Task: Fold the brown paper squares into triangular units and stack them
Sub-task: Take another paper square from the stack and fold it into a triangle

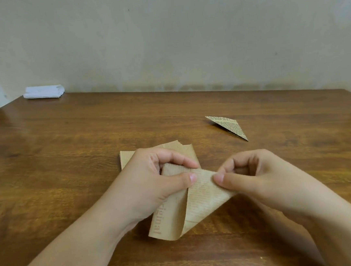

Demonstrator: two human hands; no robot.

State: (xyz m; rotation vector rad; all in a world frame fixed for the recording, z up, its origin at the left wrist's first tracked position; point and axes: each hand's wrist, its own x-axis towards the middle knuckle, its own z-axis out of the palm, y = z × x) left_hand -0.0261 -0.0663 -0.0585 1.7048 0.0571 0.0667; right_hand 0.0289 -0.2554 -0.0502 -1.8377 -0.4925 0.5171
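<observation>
Left hand [153, 177] and right hand [250, 173] are pinching one brown square [199, 196] above the table [67, 163], bending it over (no crease yet). One finished triangle [228, 126] is lying far right; unfolded stack [128, 158] is waiting beneath.

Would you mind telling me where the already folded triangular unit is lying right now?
In the head view, the folded triangle lies alone on the wooden table, to the right and beyond the right hand, apart from the paper stack.
</observation>
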